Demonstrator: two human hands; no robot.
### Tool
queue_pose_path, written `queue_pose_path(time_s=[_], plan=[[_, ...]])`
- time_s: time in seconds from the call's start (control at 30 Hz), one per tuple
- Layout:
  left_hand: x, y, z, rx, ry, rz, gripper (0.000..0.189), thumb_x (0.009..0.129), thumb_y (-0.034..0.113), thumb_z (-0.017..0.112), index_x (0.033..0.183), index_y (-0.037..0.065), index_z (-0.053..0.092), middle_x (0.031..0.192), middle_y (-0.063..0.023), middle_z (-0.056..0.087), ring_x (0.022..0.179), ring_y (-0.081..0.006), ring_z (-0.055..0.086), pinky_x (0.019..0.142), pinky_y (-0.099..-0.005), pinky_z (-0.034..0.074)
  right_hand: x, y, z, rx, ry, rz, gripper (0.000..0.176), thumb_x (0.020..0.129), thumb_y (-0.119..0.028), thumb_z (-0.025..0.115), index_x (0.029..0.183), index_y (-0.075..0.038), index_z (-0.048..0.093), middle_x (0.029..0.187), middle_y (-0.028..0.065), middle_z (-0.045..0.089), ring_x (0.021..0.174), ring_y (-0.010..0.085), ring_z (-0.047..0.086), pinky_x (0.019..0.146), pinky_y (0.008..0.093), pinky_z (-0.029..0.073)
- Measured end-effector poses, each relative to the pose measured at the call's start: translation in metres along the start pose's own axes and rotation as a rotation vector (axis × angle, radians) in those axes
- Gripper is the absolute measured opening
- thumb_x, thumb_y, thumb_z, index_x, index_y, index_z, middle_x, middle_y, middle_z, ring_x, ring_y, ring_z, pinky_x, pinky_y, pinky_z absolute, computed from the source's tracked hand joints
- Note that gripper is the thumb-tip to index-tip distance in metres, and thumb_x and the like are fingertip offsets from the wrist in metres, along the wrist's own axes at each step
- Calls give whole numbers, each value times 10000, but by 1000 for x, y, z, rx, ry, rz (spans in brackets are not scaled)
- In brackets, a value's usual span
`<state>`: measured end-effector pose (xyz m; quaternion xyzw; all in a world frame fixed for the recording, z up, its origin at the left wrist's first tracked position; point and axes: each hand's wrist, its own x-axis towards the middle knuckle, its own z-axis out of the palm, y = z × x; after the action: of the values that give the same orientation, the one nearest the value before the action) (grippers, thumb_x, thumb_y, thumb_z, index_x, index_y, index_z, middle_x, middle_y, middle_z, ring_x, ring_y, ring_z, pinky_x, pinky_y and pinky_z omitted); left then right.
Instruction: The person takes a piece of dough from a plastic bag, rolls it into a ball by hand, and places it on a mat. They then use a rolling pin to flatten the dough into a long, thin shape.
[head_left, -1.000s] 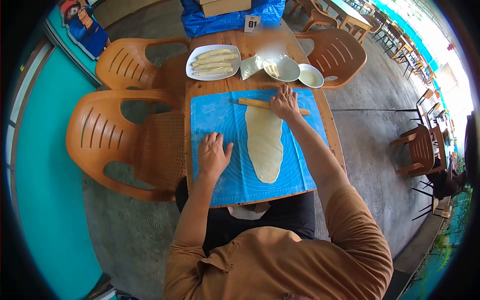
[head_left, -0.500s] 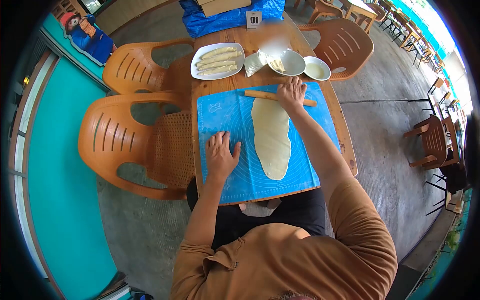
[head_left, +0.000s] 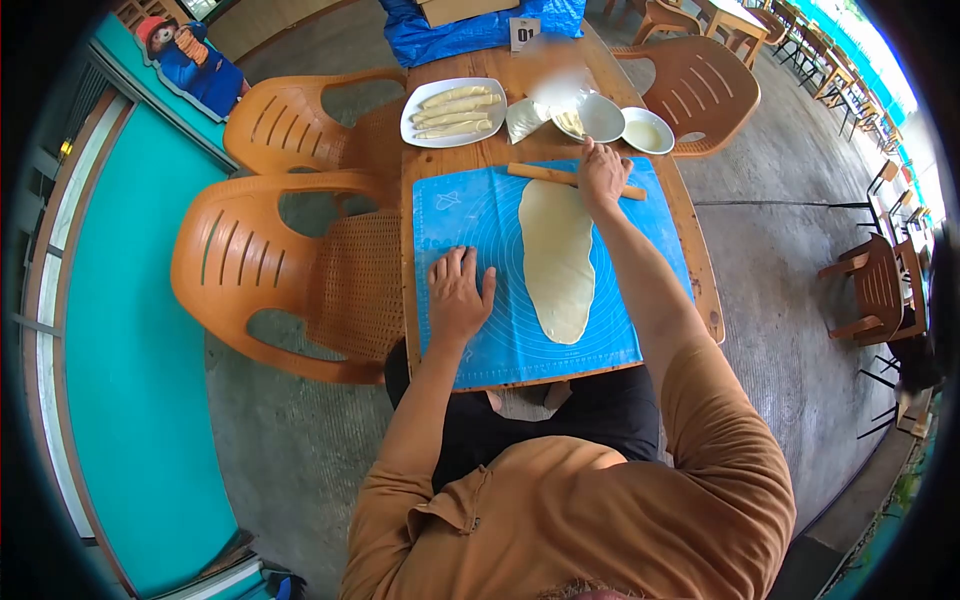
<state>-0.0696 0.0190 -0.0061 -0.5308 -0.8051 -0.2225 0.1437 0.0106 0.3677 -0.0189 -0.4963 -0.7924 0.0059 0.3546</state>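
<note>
A long oval of flattened dough (head_left: 557,262) lies on the blue measuring mat (head_left: 470,350). Across its far end rests a wooden rolling pin (head_left: 540,174). My right hand (head_left: 603,178) is over the pin's right part, its fingers stretched towards the near rim of a white bowl (head_left: 602,119) holding pale yellow pieces; nothing shows in its grasp. To the left of the dough, my left hand (head_left: 460,296) lies flat on the mat, fingers apart and holding nothing.
Behind the mat are a white dish (head_left: 410,126) of rolled dough pieces, a plastic bag (head_left: 526,118) with white contents and a small bowl (head_left: 648,131) of pale liquid. A number sign (head_left: 524,34) stands by a blue tarp (head_left: 430,48). Orange chairs (head_left: 240,270) flank the wooden table.
My right hand has moved from lying across the rolling pin to reaching beyond it, towards the bowl. My left hand remains flat on the mat. The whole view has shifted slightly.
</note>
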Motion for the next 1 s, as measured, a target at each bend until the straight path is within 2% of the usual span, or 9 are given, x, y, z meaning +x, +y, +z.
queue_pose_path(time_s=[0.07,0.13,0.17,0.2,0.27,0.47,0.7,0.87,1.0], plan=[[2,-1,0,-15,11,-7,509,1063,382,515,1302,-48,645,1300,-201,624,1243,-348,563,1110,-503,391,-1,2,-4,57,-67,27,367,1084,-361,465,1072,-93,715,1017,82,732,1065,295,665,956,529,414],[1,0,0,0,3,-15,503,1051,380,536,1296,-46,645,1299,-199,624,1217,-341,568,1103,-499,392,-10,7,-19,214,43,-143,268,1036,-291,539,1077,-81,699,1064,101,719,1075,311,657,931,533,433],[1,1,1,-14,-2,-25,503,1051,380,536,1296,-46,645,1299,-199,624,1217,-341,568,1103,-499,392,-15,12,-32,219,-109,-176,225,976,-229,596,1114,-81,695,1119,115,695,1108,321,636,923,524,449],[0,0,2,-7,0,-26,501,1046,381,545,1290,-45,647,1299,-198,623,1210,-339,569,1104,-498,392,-22,17,-38,208,-116,-179,225,976,-229,596,1114,-81,695,1119,115,695,1108,321,636,923,524,449],[3,-1,1,-3,6,-24,499,1042,382,553,1283,-44,649,1299,-197,623,1203,-337,570,1104,-497,391,-27,25,-51,237,-191,-377,270,947,-200,619,1185,-100,700,1126,109,675,1150,319,612,951,512,446],[1,0,-3,-10,11,-44,488,1057,381,531,1277,-38,650,1301,-188,619,1209,-330,565,1115,-486,387,-11,45,-54,104,-413,-547,332,951,-178,643,1275,-118,684,1184,114,643,1222,325,581,999,525,429],[0,-3,-3,-27,-8,-57,517,1081,407,490,1290,-38,650,1310,-186,612,1228,-326,554,1130,-486,378,0,48,-50,284,-276,-601,256,996,-165,643,1240,-92,676,1156,134,636,1183,356,593,980,511,467],[-2,-6,0,-46,31,-42,492,1072,380,522,1290,-41,649,1290,-191,611,1219,-340,557,1106,-494,389,-36,30,-121,325,-409,-743,215,986,-105,657,1198,-72,669,1166,152,618,1143,380,598,979,499,489],[-2,-6,1,-54,19,-43,505,1084,388,498,1299,-42,649,1296,-190,611,1223,-340,556,1105,-495,388,-79,34,-146,375,-457,-681,258,972,-79,665,1227,-40,648,1251,166,603,1191,393,592,1023,500,484]])
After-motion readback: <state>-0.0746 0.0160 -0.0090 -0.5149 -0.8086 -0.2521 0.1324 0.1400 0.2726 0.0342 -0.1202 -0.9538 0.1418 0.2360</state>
